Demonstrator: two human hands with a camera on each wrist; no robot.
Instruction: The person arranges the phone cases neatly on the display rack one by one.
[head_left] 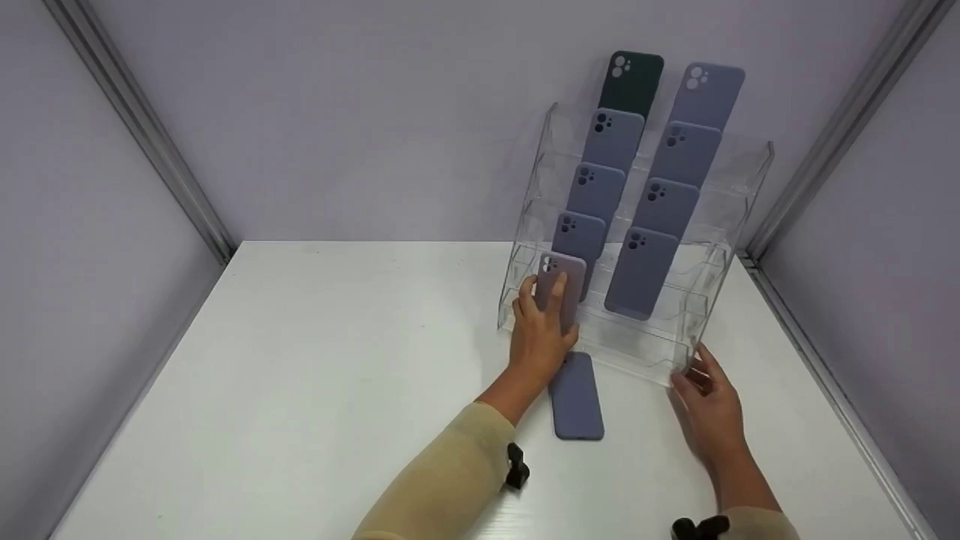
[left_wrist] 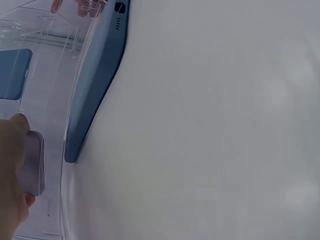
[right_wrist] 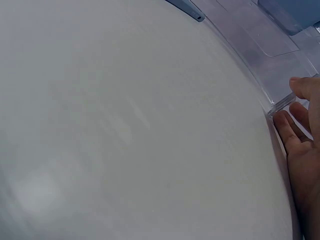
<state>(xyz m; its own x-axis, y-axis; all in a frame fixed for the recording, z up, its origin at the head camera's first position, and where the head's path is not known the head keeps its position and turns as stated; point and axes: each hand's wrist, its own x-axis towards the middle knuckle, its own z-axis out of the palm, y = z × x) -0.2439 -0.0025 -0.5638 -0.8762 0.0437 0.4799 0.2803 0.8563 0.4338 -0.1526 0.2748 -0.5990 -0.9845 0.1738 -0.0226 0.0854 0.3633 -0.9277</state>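
Observation:
My left hand point(head_left: 538, 341) grips a pinkish-mauve phone case point(head_left: 574, 283) by its sides, index finger on its back, at the lowest left tier of a clear acrylic display rack point(head_left: 619, 339). The left wrist view shows the lower end of that mauve case point(left_wrist: 33, 167) between thumb and fingers. At the rack's front right corner, my right hand point(head_left: 714, 412) pinches the clear side panel between thumb and fingers. A blue-grey phone case point(head_left: 577, 401) lies on the table in front of the rack, its top end partly behind my left wrist.
Two columns of phone cases lean on the rack: a dark green one point(head_left: 636, 84) at the top left, the others blue-grey, such as the lowest right one point(head_left: 641, 274). A white table point(head_left: 337, 360) stretches left. Pale walls point(head_left: 360, 112) stand behind and at both sides.

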